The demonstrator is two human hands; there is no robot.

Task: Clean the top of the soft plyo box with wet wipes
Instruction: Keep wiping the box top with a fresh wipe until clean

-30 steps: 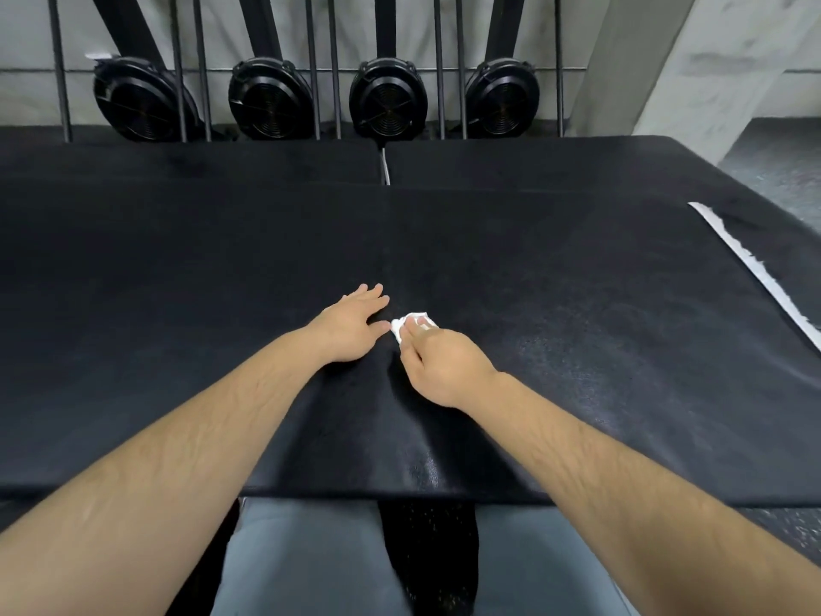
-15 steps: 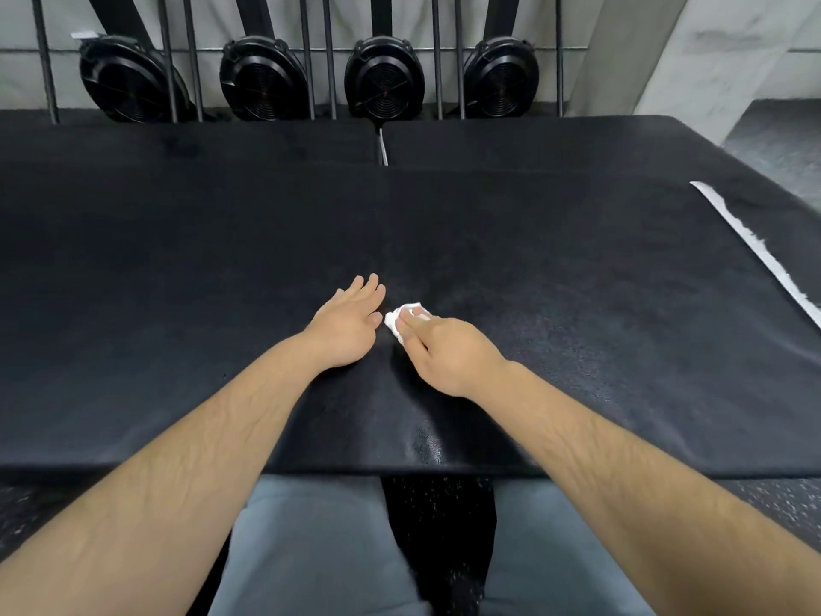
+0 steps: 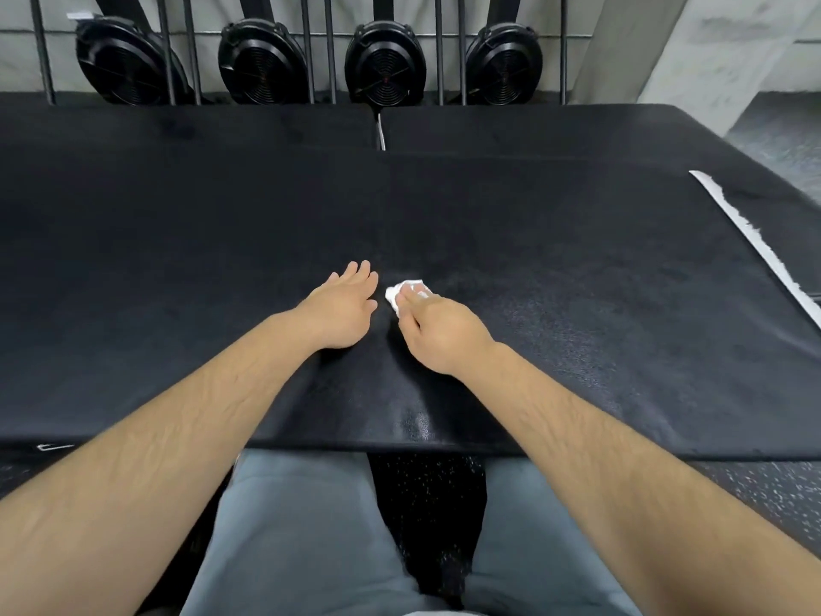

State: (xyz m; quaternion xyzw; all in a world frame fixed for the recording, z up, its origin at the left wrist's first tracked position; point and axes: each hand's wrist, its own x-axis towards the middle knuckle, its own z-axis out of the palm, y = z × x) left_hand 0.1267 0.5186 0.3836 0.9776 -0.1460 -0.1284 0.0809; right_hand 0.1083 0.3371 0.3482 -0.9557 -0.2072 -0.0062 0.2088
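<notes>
Wet wipe (image 3: pixel 406 292) sits at far tip of R hand (image 3: pixel 437 331), prob. pinched under fingertips on plyo box top (image 3: pixel 577 282); L hand (image 3: pixel 344 304) flat, empty, just left of it.

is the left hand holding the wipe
No, the right hand holds the wipe on the box top; the left hand rests open beside it.

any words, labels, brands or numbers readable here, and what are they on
No text can be read.
White tag above the left fan: too small to read.
White mark on the box front edge: blurred, unreadable.
Wipe and white strip: no print shows.
</notes>
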